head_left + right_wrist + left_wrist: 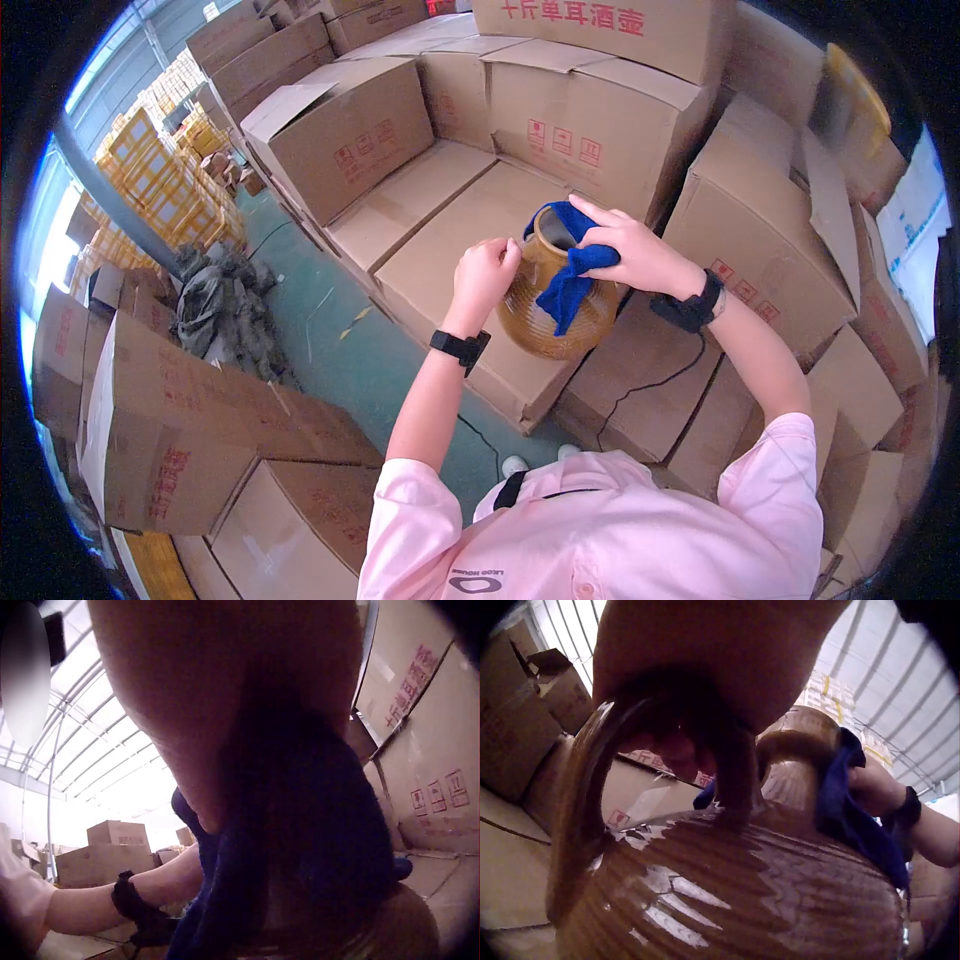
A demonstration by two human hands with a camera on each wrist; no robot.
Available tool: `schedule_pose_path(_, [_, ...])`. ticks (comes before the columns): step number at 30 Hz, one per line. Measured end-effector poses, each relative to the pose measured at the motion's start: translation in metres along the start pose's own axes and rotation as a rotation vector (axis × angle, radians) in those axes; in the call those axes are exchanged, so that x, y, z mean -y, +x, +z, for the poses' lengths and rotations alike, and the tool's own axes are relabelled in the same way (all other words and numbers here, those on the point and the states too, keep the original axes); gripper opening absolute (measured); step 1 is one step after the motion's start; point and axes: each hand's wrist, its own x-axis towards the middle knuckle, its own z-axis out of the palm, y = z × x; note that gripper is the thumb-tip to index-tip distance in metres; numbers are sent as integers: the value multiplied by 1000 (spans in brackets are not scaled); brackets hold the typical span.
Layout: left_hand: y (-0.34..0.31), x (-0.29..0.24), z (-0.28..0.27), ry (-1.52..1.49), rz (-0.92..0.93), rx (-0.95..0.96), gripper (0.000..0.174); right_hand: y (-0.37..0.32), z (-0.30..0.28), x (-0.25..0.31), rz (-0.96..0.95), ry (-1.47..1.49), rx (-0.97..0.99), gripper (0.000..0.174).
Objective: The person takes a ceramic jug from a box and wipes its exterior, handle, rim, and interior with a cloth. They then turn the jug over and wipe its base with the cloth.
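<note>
A brown glazed, ribbed jug (540,325) with a wide round mouth sits on top of a cardboard box in front of the person. The left hand (484,275) grips its loop handle (576,810), which shows large in the left wrist view. In the right hand (640,252) is a blue cloth (568,292), held against the jug's neck and rim. Part of the cloth hangs down the jug's shoulder. From the right wrist view, the cloth (322,802) hides most of the jug and the right fingertips.
Printed cardboard boxes (560,130) stand behind the jug, with more boxes (770,230) at the right and a stack (200,430) at the lower left. A green floor aisle (320,310) runs on the left, beside a dark crumpled heap (225,310). A black cord (650,385) trails below the right wrist.
</note>
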Motion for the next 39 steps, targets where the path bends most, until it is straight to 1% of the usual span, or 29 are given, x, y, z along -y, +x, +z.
schedule_pose_path(1, [1, 1, 1, 4, 5, -2, 34, -1, -2, -1, 22, 40, 17, 26])
schedule_pose_path(4, [-1, 1, 1, -16, 39, -29, 34, -2, 0, -4, -54, 44, -44, 24])
schedule_pose_path(7, [-1, 1, -1, -26, 21, -5, 33, -2, -9, -2, 66, 172, 36, 19])
schedule_pose_path(10, [-3, 2, 3, -45, 65, -96, 35, -3, -15, -7, 44, 257, 34, 19])
schedule_pose_path(13, [-3, 3, 3, -64, 77, -84, 35, -4, -22, -15, 117, 497, 56, 22])
schedule_pose_path(16, [1, 5, 4, -24, 62, -70, 34, -2, -33, -18, 381, 656, -33, 22])
schedule_pose_path(17, [2, 5, 5, -11, 46, -72, 34, 0, -30, -28, 328, 599, -165, 19])
schedule_pose_path(18, [2, 5, 6, 4, 29, -71, 34, 6, -33, -19, 340, 641, -296, 21])
schedule_pose_path(20, [-1, 5, 8, 15, 18, -68, 34, 14, -32, -8, 281, 739, -431, 22])
schedule_pose_path(21, [0, 6, 8, 10, 26, -73, 34, 19, -29, 3, 194, 715, -410, 22])
schedule_pose_path(22, [1, 7, 8, 6, 36, -84, 34, 20, -27, 19, 231, 598, -333, 22])
schedule_pose_path(24, [1, 8, 8, -3, 37, -79, 34, 25, -11, 36, 165, 451, -235, 25])
schedule_pose_path(26, [1, 10, 8, -24, 82, -101, 34, 28, 14, 28, -64, -15, -288, 31])
schedule_pose_path(27, [1, 11, 11, -61, 68, -97, 33, 25, 22, 34, 19, -111, -318, 34])
schedule_pose_path(28, [1, 13, 13, -45, 81, -106, 33, 23, 22, 44, 126, -216, -323, 33])
schedule_pose_path(30, [1, 13, 13, -21, 100, -132, 33, 23, 22, 54, 214, -422, -290, 35])
schedule_pose_path(33, [-1, 10, 10, -60, 61, -111, 32, 27, 28, 55, 250, -360, -245, 38])
schedule_pose_path(36, [0, 8, 9, -43, 44, -88, 32, 32, 28, 69, 326, -231, -115, 41])
schedule_pose_path(37, [-1, 8, 9, -38, 20, -64, 32, 30, 32, 70, 242, -234, -157, 42])
schedule_pose_path(39, [0, 8, 8, -24, -25, -23, 33, 32, 34, 74, 267, -255, -126, 43])
